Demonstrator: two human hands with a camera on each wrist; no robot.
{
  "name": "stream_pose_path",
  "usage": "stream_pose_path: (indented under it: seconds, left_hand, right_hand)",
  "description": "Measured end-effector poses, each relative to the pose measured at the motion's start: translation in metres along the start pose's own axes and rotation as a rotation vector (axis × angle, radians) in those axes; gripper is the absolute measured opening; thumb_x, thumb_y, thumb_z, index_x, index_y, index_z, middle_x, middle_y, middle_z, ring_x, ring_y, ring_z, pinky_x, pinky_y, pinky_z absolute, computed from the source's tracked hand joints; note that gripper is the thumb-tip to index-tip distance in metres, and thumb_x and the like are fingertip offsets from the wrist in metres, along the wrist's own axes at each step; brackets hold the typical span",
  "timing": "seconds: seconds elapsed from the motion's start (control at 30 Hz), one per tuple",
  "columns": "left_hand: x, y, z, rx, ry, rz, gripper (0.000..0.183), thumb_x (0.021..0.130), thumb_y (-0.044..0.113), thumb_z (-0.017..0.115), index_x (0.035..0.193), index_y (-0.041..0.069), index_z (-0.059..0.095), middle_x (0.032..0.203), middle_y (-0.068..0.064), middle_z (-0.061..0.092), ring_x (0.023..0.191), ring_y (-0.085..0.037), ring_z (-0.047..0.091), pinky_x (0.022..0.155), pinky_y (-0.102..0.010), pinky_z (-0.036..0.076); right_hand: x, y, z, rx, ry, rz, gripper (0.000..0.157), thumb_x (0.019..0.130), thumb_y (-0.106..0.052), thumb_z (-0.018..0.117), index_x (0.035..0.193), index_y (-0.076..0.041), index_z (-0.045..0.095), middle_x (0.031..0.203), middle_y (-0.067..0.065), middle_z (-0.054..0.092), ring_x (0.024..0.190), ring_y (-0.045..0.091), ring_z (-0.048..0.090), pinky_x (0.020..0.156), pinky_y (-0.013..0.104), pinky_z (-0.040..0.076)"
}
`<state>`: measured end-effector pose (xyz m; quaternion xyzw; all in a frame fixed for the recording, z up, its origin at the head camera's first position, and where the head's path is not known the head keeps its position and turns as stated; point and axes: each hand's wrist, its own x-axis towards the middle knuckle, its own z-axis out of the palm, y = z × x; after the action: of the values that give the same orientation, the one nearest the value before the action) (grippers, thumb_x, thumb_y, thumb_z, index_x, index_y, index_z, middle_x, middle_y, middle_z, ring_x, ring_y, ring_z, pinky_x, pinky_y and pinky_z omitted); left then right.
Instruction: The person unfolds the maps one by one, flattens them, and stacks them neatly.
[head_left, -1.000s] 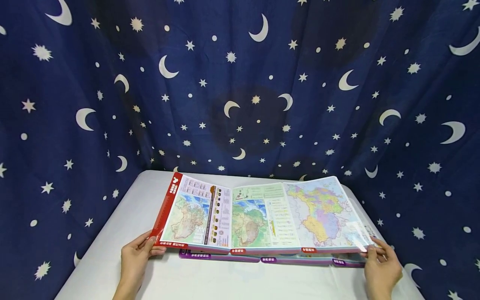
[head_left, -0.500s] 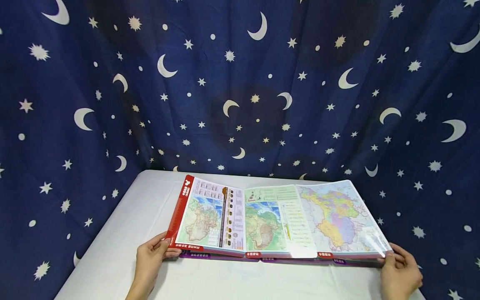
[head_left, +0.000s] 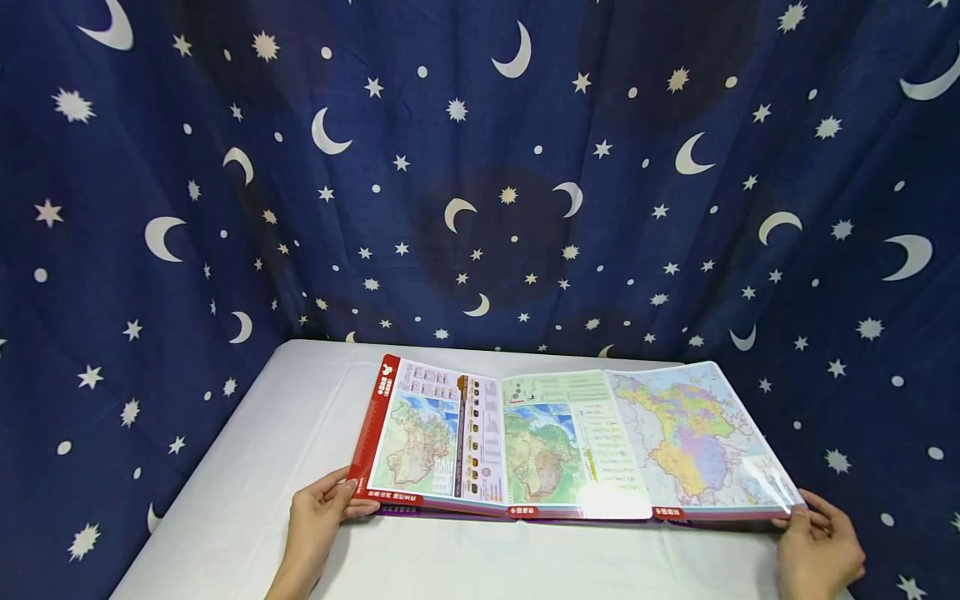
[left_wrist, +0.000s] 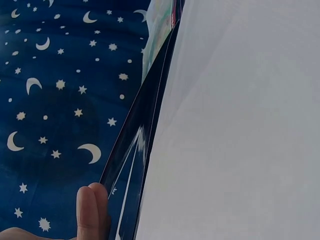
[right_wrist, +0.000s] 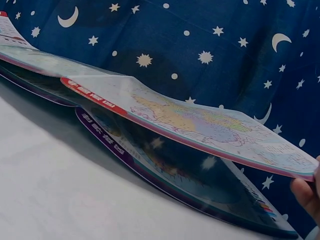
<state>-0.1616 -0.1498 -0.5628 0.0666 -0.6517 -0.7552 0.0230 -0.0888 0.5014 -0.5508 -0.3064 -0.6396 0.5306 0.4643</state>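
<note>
A laminated three-panel folding map (head_left: 540,458) with red labels is spread wide in the head view, its panels bent slightly at the folds. My left hand (head_left: 321,517) pinches its near left corner by the red border, thumb on top. At the near right corner, my right hand (head_left: 821,542) pinches the edge the same way. Beneath lies a second folding map (right_wrist: 102,134) with purple labels, mostly hidden in the head view. In the right wrist view, a gap shows between the two maps on the right side. The left wrist view catches the dark, glossy sheet edge (left_wrist: 132,165) beside my fingertips (left_wrist: 89,205).
A white-covered table (head_left: 225,467) lies under the maps, stretching to both sides and toward me. Dark blue curtains (head_left: 420,208) with moons and stars hang behind it and along the left and right.
Both hands have moved right and slightly nearer with the red-labelled map. It now covers nearly all of the purple-labelled map, which showed more along the near edge before.
</note>
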Motion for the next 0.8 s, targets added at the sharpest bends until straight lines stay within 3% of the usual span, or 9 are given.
stream_pose_path:
  seconds: [0.2, 0.53, 0.63, 0.7, 0.77, 0.8]
  left_hand:
    - [-0.003, 0.001, 0.005, 0.004, -0.023, -0.006, 0.039, 0.107, 0.0, 0.055, 0.143, -0.015, 0.051, 0.112, -0.037, 0.071, 0.079, -0.039, 0.079, 0.077, -0.042, 0.064]
    - [-0.003, -0.001, 0.006, 0.0, -0.037, -0.013, 0.036, 0.104, -0.005, 0.056, 0.138, -0.016, 0.054, 0.103, -0.034, 0.074, 0.076, -0.041, 0.079, 0.074, -0.043, 0.064]
    - [-0.002, -0.001, 0.006, 0.014, -0.029, -0.012, 0.033, 0.103, -0.006, 0.058, 0.134, -0.016, 0.057, 0.099, -0.031, 0.075, 0.073, -0.04, 0.078, 0.073, -0.043, 0.064]
    - [-0.002, 0.0, 0.006, 0.036, -0.01, -0.013, 0.03, 0.101, -0.007, 0.06, 0.13, -0.016, 0.061, 0.095, -0.029, 0.076, 0.071, -0.039, 0.078, 0.071, -0.043, 0.064]
    - [-0.002, 0.0, 0.006, 0.061, 0.008, -0.014, 0.027, 0.099, -0.006, 0.064, 0.125, -0.015, 0.064, 0.092, -0.027, 0.076, 0.068, -0.037, 0.078, 0.069, -0.042, 0.064]
    - [-0.002, 0.001, 0.006, 0.074, 0.017, -0.014, 0.026, 0.098, -0.006, 0.066, 0.122, -0.015, 0.065, 0.089, -0.027, 0.076, 0.066, -0.036, 0.078, 0.068, -0.042, 0.064]
  right_hand:
    - [0.003, -0.001, -0.004, -0.04, -0.002, 0.023, 0.036, 0.1, 0.005, 0.057, 0.123, -0.019, 0.072, 0.07, -0.029, 0.063, 0.05, -0.012, 0.061, 0.051, 0.006, 0.046]
    - [0.006, 0.004, -0.009, 0.062, 0.015, 0.09, 0.034, 0.099, 0.005, 0.058, 0.122, -0.014, 0.072, 0.072, -0.025, 0.066, 0.05, -0.01, 0.062, 0.052, 0.007, 0.048]
    - [0.007, 0.005, -0.01, -0.018, 0.013, 0.09, 0.032, 0.1, 0.0, 0.059, 0.125, -0.015, 0.072, 0.072, -0.031, 0.064, 0.05, -0.013, 0.061, 0.053, 0.006, 0.047]
    - [0.008, 0.007, -0.011, -0.1, 0.015, 0.1, 0.03, 0.102, -0.006, 0.06, 0.123, -0.023, 0.071, 0.07, -0.036, 0.06, 0.053, -0.017, 0.058, 0.055, 0.004, 0.045]
    - [0.009, 0.01, -0.011, -0.226, 0.019, 0.099, 0.029, 0.103, -0.014, 0.06, 0.127, -0.026, 0.072, 0.068, -0.045, 0.053, 0.063, -0.027, 0.05, 0.067, -0.003, 0.037]
    - [0.009, 0.012, -0.011, -0.275, 0.02, 0.099, 0.029, 0.103, -0.017, 0.06, 0.129, -0.026, 0.072, 0.067, -0.048, 0.049, 0.069, -0.029, 0.045, 0.084, 0.001, 0.038]
